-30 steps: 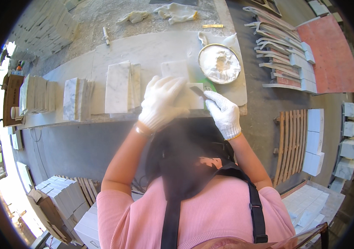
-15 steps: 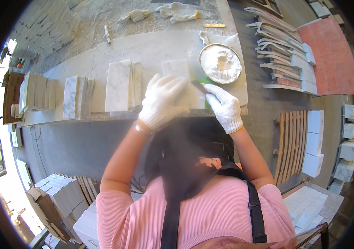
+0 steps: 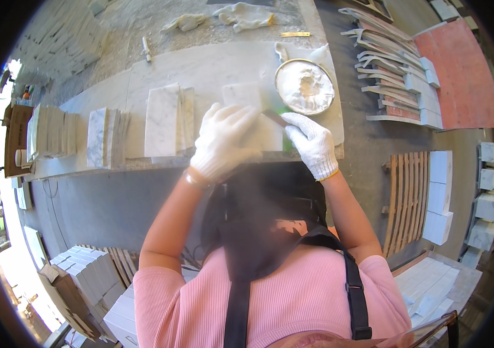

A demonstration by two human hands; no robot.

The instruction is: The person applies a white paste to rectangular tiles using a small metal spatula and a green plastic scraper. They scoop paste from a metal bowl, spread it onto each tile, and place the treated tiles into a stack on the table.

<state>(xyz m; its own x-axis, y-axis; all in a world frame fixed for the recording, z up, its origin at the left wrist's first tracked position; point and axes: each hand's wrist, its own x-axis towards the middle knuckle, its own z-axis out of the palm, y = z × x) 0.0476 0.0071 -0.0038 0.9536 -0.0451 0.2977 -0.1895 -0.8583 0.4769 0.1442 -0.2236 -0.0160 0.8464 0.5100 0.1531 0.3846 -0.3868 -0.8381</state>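
My left hand (image 3: 222, 142), in a white knit glove, lies with its fingers stretched out over the near edge of a pale marble tile (image 3: 241, 95). Between my hands shows a white surface (image 3: 267, 138), partly hidden by the glove. My right hand (image 3: 312, 145), gloved too, is closed around a putty knife, whose dark flat blade (image 3: 274, 118) points left toward the tile. A green patch (image 3: 287, 141) shows beside the blade. Just beyond my right hand stands a round tub (image 3: 305, 87) of white paste.
Upright marble tiles stand in stacks (image 3: 163, 122) along the bench to the left. Loose gloves (image 3: 244, 16), a small marker-like stick (image 3: 146, 50) and a yellow strip (image 3: 295, 34) lie at the back. A wooden pallet (image 3: 406, 200) and curved pale strips (image 3: 383, 72) are at the right.
The view has shifted slightly. My right hand and the blade have moved a little up and left; the left hand stays over the tile.
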